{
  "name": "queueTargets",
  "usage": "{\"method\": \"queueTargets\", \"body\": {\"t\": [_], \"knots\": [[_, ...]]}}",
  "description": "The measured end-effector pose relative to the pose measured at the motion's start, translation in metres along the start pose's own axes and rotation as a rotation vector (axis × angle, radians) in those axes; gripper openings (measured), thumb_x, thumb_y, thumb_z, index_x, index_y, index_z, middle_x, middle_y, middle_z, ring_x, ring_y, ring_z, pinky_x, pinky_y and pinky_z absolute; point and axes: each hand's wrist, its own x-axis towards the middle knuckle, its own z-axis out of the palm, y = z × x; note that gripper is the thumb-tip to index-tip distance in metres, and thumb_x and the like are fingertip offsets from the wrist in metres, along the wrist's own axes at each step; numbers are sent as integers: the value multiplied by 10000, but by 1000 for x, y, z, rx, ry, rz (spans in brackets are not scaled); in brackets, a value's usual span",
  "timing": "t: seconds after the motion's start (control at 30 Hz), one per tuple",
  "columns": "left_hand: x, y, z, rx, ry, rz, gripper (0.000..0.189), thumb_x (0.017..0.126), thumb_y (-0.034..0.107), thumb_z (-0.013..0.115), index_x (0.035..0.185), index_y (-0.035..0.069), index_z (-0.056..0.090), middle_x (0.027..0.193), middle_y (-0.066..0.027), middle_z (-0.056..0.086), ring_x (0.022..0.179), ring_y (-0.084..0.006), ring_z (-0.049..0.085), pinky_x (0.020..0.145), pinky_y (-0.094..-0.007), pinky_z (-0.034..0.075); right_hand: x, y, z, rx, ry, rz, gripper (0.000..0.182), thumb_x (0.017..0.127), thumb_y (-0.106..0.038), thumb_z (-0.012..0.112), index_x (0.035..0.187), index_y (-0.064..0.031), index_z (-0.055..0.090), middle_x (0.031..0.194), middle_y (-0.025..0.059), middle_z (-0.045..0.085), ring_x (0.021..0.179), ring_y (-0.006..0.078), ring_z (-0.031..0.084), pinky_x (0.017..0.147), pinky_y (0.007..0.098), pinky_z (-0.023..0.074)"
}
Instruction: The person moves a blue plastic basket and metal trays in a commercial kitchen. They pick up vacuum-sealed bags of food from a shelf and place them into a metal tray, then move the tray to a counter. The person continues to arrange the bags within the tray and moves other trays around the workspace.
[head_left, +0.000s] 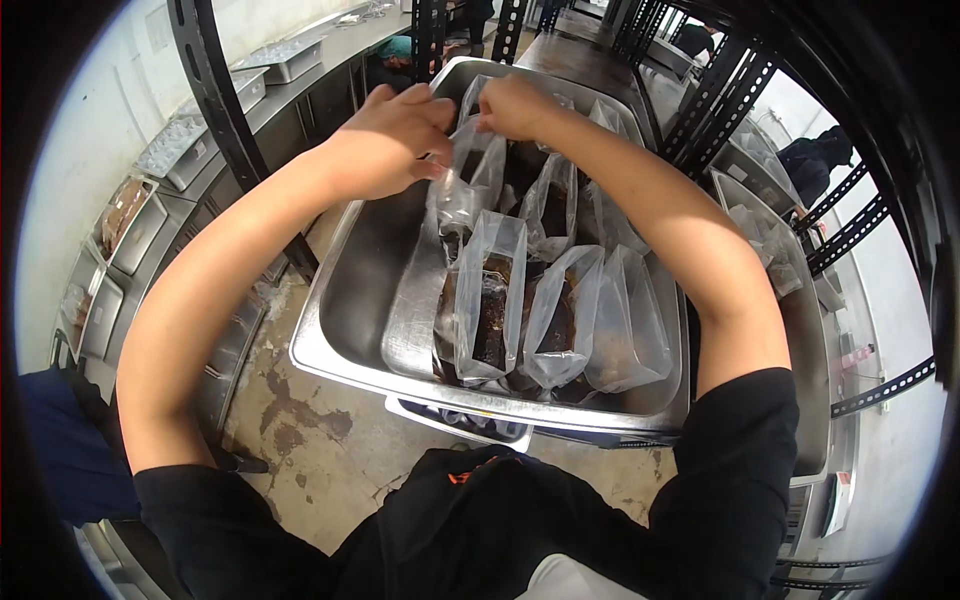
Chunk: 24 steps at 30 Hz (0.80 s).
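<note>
A deep stainless steel pan (360, 300) stands before me, holding several clear plastic bags (491, 300) with their mouths spread and dark contents inside. Toward the far side of the pan, my right hand (517, 109) has its fingers closed on the rim of one clear plastic bag (487, 154). My left hand (405, 139) is at the left of that same bag, thumb and fingers bent near its edge; whether it grips the film cannot be told. Nearer to me, a bag at the right (628, 322) leans against the pan's inner wall.
Black slotted metal posts (225, 112) rise at the left and right of the pan. Steel trays (184, 154) line a counter at the left; another long steel pan (806, 360) is at the right. A smaller pan (465, 424) sits below. Other people (817, 161) are farther off.
</note>
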Motion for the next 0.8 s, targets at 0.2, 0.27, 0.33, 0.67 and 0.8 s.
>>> {"method": "queueTargets", "body": {"t": [0.2,0.27,0.33,0.67,0.8], "knots": [[-28,-6,5,-82,-163,-198,135,672,106,602,775,162,667,960,-25,493,1009,-212,428,797,-385,346,31,-28,33,102,15,-5,339,685,-291,752,943,-80,688,991,157,656,925,303,638,788,379,511],[-24,2,-1,-57,-181,-177,190,683,102,573,831,164,674,985,-32,499,1023,-212,424,817,-389,347,30,-29,35,138,36,-38,290,704,-332,707,821,-69,676,892,135,669,849,274,643,736,364,503],[-21,9,-4,-31,-217,-193,298,698,81,550,978,126,638,1047,-67,496,1075,-249,424,887,-421,349,32,-24,30,137,-33,-136,298,722,-346,677,840,-73,677,895,132,670,832,276,642,733,361,503],[35,72,7,-229,29,161,285,739,280,668,980,126,671,1010,-65,508,1073,-248,432,881,-420,358,-51,57,-17,-316,-488,47,242,681,-262,646,786,-45,674,773,155,660,737,299,643,645,392,493],[55,91,33,-21,-68,151,148,690,230,668,743,92,684,985,-59,529,1058,-247,434,830,-438,366,-55,64,19,-130,-109,3,204,697,-147,645,831,1,681,890,198,656,815,334,648,690,390,526]]}}
